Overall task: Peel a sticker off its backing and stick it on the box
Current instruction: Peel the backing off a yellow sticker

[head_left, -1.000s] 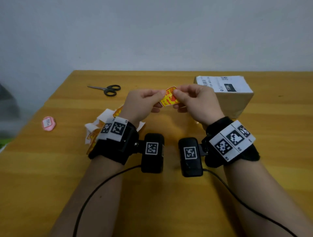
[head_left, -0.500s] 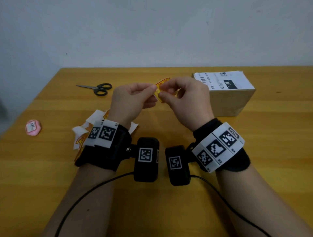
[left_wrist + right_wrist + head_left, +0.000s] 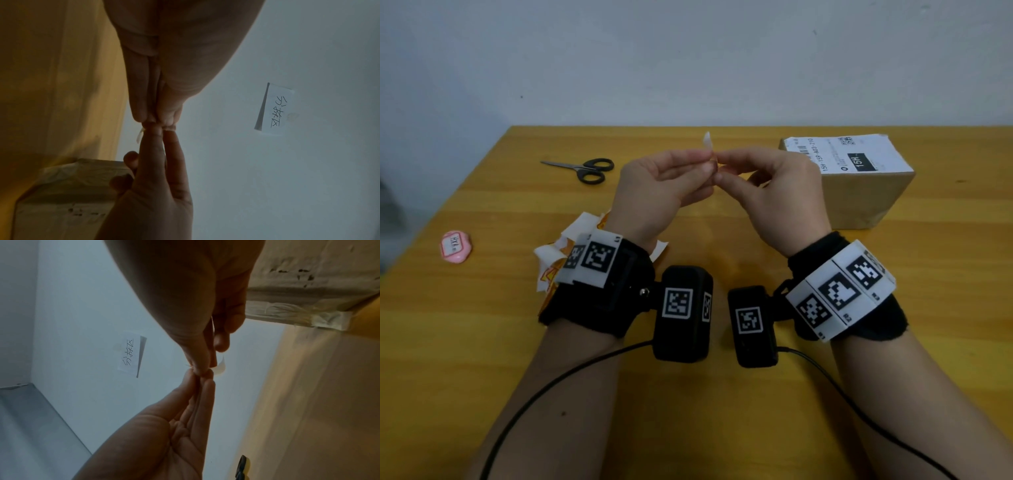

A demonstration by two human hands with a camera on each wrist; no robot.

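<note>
Pinching the sticker (image 3: pixel 709 152) edge-on between thumbs and forefingers, the left hand (image 3: pixel 654 192) and right hand (image 3: pixel 774 192) meet fingertip to fingertip above the table (image 3: pixel 482 342). Its white flap curls up from the pinch. The box (image 3: pixel 859 181) stands on the table just beyond the right hand, scissors (image 3: pixel 585 168) far left.
</note>
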